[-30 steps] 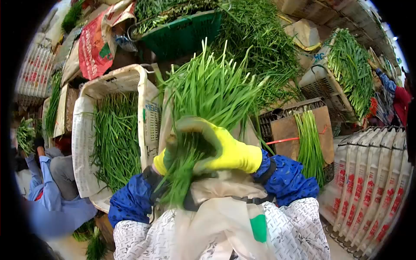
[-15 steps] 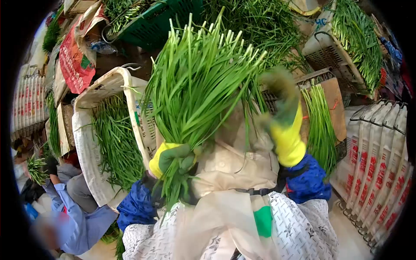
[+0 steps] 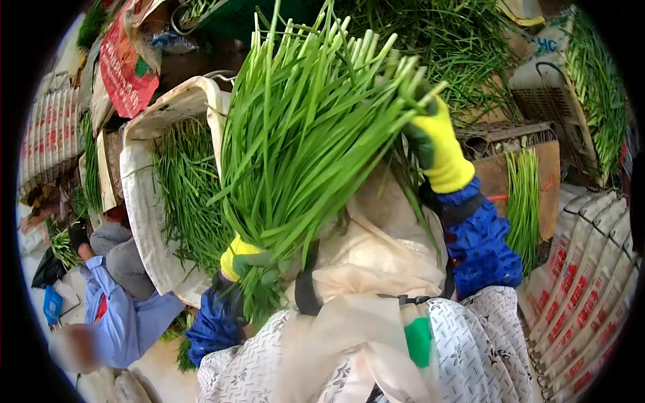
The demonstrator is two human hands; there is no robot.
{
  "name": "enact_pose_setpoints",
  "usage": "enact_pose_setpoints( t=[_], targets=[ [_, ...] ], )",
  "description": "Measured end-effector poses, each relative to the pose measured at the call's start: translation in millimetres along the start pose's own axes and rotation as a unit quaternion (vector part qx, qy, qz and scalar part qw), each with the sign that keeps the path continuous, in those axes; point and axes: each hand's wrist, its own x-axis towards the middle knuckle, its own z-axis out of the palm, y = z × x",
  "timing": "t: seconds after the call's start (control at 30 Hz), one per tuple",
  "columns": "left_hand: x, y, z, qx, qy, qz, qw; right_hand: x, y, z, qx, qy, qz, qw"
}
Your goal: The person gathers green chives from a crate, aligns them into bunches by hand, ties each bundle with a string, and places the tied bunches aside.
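Observation:
A large bunch of green garlic chives point(image 3: 302, 141) fans out upward in front of me, its pale cut ends at the top. My left hand point(image 3: 252, 260), in a yellow and green glove, is closed around the bunch near its leafy lower end. At the upper right of the bunch, my right hand point(image 3: 433, 144), gloved alike, is against the stem ends. Its fingers are mostly hidden behind the stems, so their grip does not show. A few loose leaves hang below that hand.
A white plastic basket point(image 3: 138, 201) with more chives stands at left. Chives point(image 3: 523, 201) lie on a brown board point(image 3: 549, 174) at right, beside stacked white crates point(image 3: 584, 282). Loose chives point(image 3: 437, 54) lie at the back. A person in blue point(image 3: 131, 329) sits at lower left.
My right hand has moved up from beside the bunch to its stem ends. The bunch has spread wider to the right. My left hand keeps its hold.

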Motion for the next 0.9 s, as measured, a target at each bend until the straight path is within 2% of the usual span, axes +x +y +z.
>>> enact_pose_setpoints(
  t=[0.03, 0.07, 0.13, 0.17, 0.2, 0.3, 0.33, 0.37, 0.43, 0.47, 0.5, 0.53, 0.57, 0.6, 0.63, 0.67, 0.77, 0.83, 0.9],
  targets=[
    [-0.3, 0.1, -2.1, 0.026, 0.009, 0.003, 1.0, -13.6, -0.6, 9.6, 0.018, 0.025, -0.038, 0.999],
    [0.3, -0.5, -4.0, 0.047, 0.016, 0.005, 0.999, -17.4, 0.7, 9.4, 0.064, -0.026, 0.008, 0.998],
    [0.5, -0.9, -6.4, 0.083, 0.025, 0.003, 0.996, -26.0, 12.0, -11.1, 0.21, -0.139, 0.166, 0.953],
    [-0.7, -0.7, -7.9, 0.099, 0.028, 0.002, 0.995, -21.6, 5.0, -20.9, -0.164, -0.28, 0.032, 0.945],
    [-3.9, -1.9, -10.5, 0.112, 0.033, 0.0, 0.993, -17.4, -2.1, -30.7, -0.484, -0.322, -0.17, 0.796],
    [-14.0, -4.6, -17.1, 0.14, 0.041, -0.005, 0.989, 4.9, -13.6, -46.7, -0.491, -0.362, -0.243, 0.754],
    [-16.5, -7.1, -18.8, 0.15, 0.043, -0.008, 0.988, 13.3, -14.3, -47.8, -0.459, -0.311, -0.064, 0.83],
    [-19.3, -7.6, -21.0, 0.156, 0.045, -0.009, 0.987, 18.5, -15.0, -46.1, -0.409, -0.246, 0.117, 0.871],
    [-22.1, -10.6, -22.6, 0.167, 0.049, -0.01, 0.985, 29.3, -25.5, -31.1, -0.501, -0.131, 0.021, 0.855],
    [-22.9, -11.2, -23.3, 0.172, 0.051, -0.008, 0.984, 52.3, -24.6, -38.1, -0.453, -0.126, -0.011, 0.883],
    [-23.0, -11.3, -23.8, 0.175, 0.053, -0.007, 0.983, 50.6, -32.8, -45.3, -0.422, 0.066, 0.072, 0.901],
    [-23.1, -11.0, -24.0, 0.179, 0.054, -0.005, 0.982, 73.0, -37.2, -71.1, -0.399, 0.21, 0.144, 0.881],
    [-22.2, -11.3, -25.0, 0.186, 0.055, -0.004, 0.981, 95.5, -44.5, -103.5, -0.366, 0.347, 0.213, 0.837],
    [-22.1, -11.6, -24.6, 0.191, 0.057, -0.005, 0.98, 88.1, -52.9, -110.1, -0.329, 0.249, 0.107, 0.905],
    [-21.8, -11.5, -24.4, 0.196, 0.056, -0.005, 0.979, 80.6, -60.1, -115.4, -0.281, 0.147, -0.001, 0.949],
    [-21.3, -11.3, -25.4, 0.202, 0.057, -0.005, 0.978, 89.4, -53.1, -135.7, -0.488, 0.022, -0.159, 0.858],
    [-19.9, -10.9, -26.6, 0.215, 0.055, -0.008, 0.975, 55.8, -54.9, -4.4, -0.453, -0.122, -0.056, 0.881],
    [-20.5, -11.1, -27.0, 0.22, 0.053, -0.007, 0.974, 61.6, -27.6, 15.6, -0.601, -0.13, -0.097, 0.783],
    [-24.1, -11.2, -27.7, 0.231, 0.056, -0.007, 0.971, 68.3, -9.8, 20.4, -0.726, -0.142, -0.134, 0.659]
  ],
)
